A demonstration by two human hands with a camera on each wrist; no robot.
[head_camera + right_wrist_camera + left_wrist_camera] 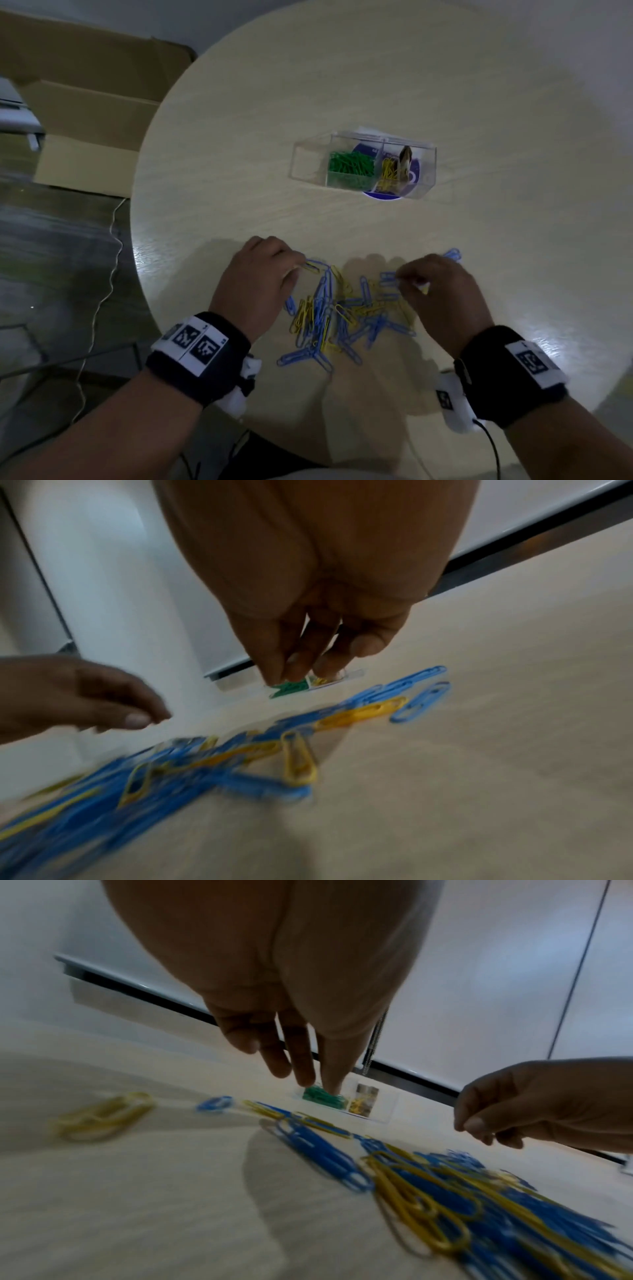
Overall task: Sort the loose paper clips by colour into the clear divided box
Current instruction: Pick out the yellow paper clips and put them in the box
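Observation:
A clear divided box [310, 161] stands mid-table; its middle compartment holds green clips [349, 168], its right one yellow clips [388, 171], and its left one is bare. Nearer me lies a loose pile of blue and yellow clips [342, 315]. My left hand [294, 269] hovers at the pile's far left, fingertips beside a yellow clip [312, 266]. My right hand [406, 277] hovers at the pile's far right, by blue clips [388, 275]. In the wrist views, the fingers [304, 1074] and fingers [294, 666] hang down with no clip between them.
The round pale wooden table [342, 85] has its edge close on the left and right. A purple disc [387, 198] lies under the box. An open cardboard carton [85, 113] and a thin cable [109, 274] are on the floor to the left.

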